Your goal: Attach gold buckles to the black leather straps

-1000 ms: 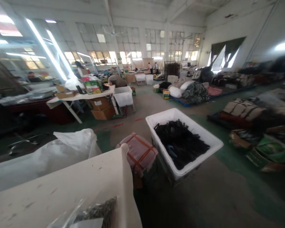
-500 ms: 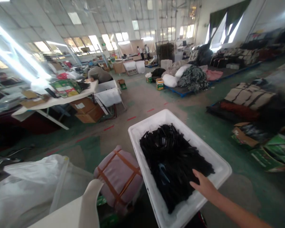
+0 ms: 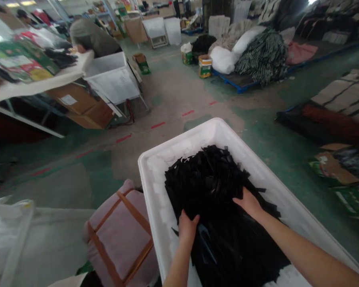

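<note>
Head view: black strips lie between and beneath both hands.

1 left hand, 1 right hand, 1 tub, lower centre; black strips uncountable. 1 strapped bundle, lower left. 2 stacked brown cartons, upper left. 2 white sacks, upper right.

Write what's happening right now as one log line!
left hand: on strips | right hand: on strips | strips: black, in white tub | pink bundle: beside tub
</note>
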Tool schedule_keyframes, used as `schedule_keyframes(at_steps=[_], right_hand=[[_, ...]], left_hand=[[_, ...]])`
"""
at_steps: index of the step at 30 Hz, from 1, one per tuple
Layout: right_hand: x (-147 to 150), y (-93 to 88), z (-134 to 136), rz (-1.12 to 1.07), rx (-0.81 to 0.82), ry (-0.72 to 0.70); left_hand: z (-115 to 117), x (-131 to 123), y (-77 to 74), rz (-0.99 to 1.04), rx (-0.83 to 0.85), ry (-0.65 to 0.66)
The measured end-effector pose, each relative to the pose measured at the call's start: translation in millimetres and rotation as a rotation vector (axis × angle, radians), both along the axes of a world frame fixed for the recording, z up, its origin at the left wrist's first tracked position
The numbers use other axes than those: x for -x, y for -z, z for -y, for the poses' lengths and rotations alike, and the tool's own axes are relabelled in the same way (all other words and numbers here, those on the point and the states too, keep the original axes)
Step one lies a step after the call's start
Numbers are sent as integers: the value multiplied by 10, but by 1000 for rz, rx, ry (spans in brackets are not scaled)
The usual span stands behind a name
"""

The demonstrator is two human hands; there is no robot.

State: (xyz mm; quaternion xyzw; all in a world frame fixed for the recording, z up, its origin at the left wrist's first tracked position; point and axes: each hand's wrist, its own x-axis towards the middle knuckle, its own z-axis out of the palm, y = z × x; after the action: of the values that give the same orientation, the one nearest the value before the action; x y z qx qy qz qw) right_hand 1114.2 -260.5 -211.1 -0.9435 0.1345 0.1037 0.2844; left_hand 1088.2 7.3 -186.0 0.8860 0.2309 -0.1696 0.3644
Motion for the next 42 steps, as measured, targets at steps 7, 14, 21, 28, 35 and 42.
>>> schedule_keyframes(at_steps=[7, 14, 21, 28, 35, 42], right_hand=[[-202, 80, -287, 5, 256, 36], [-193, 364, -481, 208, -134, 398], [-206, 447, -466, 162, -273, 570], [-200, 485, -372, 160, -193, 389], [-284, 450, -224, 104, -153, 176], [-423, 445, -272, 65, -240, 209]], left_hand=[[274, -363, 354, 230, -45, 61], [530, -541, 492, 328, -49, 195], [599, -630, 449, 284, -9, 220], [734, -786, 487, 150, 181, 351], [688, -735, 390, 192, 124, 404], [768, -759, 469, 173, 72, 426]])
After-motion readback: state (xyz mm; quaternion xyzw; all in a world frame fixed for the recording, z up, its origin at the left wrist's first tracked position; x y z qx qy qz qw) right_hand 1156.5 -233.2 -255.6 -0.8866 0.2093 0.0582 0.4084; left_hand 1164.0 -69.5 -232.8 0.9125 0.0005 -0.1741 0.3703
